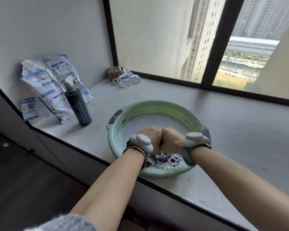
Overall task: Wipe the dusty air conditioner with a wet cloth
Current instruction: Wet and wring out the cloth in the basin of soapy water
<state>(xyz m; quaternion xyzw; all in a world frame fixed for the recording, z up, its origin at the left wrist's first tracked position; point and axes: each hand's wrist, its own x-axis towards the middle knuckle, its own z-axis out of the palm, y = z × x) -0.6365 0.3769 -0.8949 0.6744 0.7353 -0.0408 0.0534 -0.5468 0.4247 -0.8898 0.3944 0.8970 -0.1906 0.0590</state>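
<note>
A pale green basin (158, 106) with soapy water stands on the grey window ledge. My left hand (151, 135) and my right hand (171, 137) are fists side by side above the water, both closed on a dark wet cloth (160, 158). Only a little of the cloth shows below the fists, hanging into the foam. Grey devices are strapped to both wrists. No air conditioner is in view.
A dark spray bottle (78, 104) stands left of the basin, with a crumpled white and blue bag (50, 80) leaning on the wall behind it. A small cardboard box (114, 73) and white strips (127, 79) lie by the window corner. The ledge edge (83, 151) drops to dark floor.
</note>
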